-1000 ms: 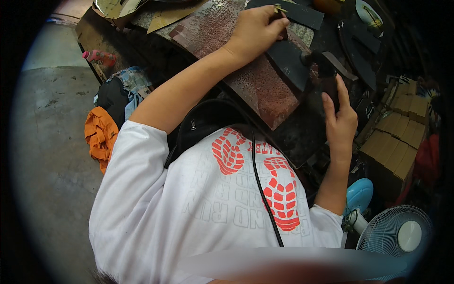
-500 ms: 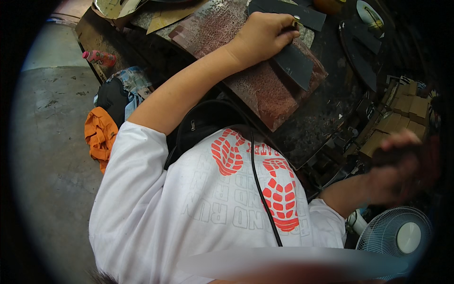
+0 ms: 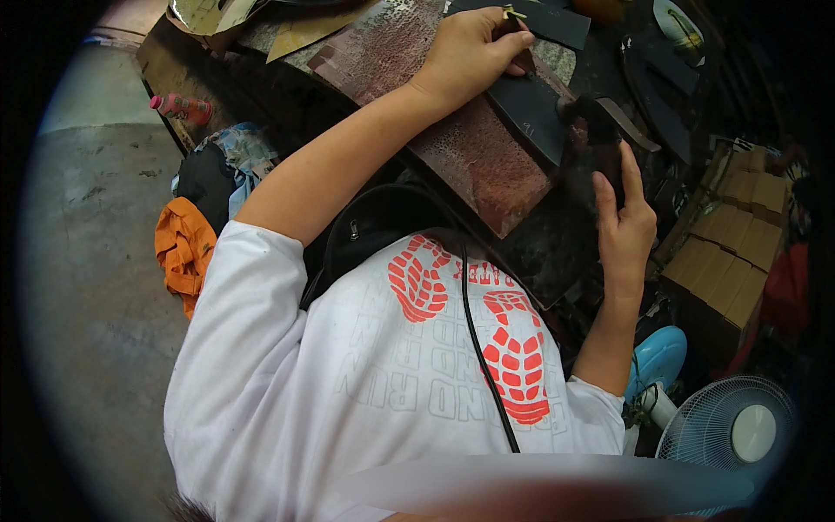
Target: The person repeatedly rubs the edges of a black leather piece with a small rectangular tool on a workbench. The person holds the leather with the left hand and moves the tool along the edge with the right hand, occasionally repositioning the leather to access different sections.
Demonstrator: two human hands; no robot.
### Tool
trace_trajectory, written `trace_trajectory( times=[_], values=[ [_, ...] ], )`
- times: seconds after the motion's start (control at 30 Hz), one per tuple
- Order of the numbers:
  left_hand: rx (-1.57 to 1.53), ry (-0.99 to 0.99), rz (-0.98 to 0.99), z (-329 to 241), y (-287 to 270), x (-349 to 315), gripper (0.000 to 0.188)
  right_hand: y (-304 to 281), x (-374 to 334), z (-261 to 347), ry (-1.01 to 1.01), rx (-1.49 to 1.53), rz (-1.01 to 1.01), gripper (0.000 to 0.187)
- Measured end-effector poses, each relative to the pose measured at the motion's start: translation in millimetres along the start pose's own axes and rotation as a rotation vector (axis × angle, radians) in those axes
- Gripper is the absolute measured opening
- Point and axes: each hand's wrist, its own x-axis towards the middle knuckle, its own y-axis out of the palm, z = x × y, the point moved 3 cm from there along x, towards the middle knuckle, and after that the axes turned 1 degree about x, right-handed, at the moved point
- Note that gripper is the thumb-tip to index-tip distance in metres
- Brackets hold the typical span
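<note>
My left hand (image 3: pixel 470 56) is closed near the top of the board, pinching a small dark piece with a yellowish tip (image 3: pixel 515 12); its kind is unclear. Under its fingers a flat dark sheet (image 3: pixel 526 117) with a faint chalk mark lies across a rough reddish-brown board (image 3: pixel 478 165). Over at the right end of this sheet, my right hand (image 3: pixel 626 222) grips a dark tool (image 3: pixel 604 161) from below. The tool has a broad head with a curved grey edge, held up beside the sheet; part of its handle is hidden by the fingers.
Another dark sheet (image 3: pixel 552 23) lies beyond my left hand. Curved dark pieces (image 3: pixel 652 96) are on the dark bench at right. Stacked brown boxes (image 3: pixel 726 244) and a fan (image 3: pixel 731 426) stand at right. A pink bottle (image 3: pixel 183 108) and orange cloth (image 3: pixel 184 244) are at left.
My right hand has swung in from the far right, bringing the dark tool to the sheet's end. My left hand has moved slightly up and left, and the sheet has shifted a little left.
</note>
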Motion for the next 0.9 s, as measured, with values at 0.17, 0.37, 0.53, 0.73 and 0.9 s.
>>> trace_trajectory(
  times=[0.17,0.37,0.53,0.73,0.9],
  values=[
    [0.300,0.235,-0.023,-3,3,-3,0.019,13,-5,-22,0.068,0.067,0.025,0.048],
    [0.664,0.568,-0.010,-20,9,-7,0.017,-72,0,22,-0.194,0.290,-0.184,0.046],
    [0.812,0.860,0.072,-33,25,-21,0.015,-99,4,74,-0.620,0.710,-0.257,0.055],
    [0.773,0.793,0.015,-27,22,-19,0.014,-3,0,-3,-0.023,0.163,-0.068,0.049],
    [0.186,0.083,-0.012,-7,5,0,0.017,0,-3,-5,-0.071,0.003,-0.023,0.050]
  ],
)
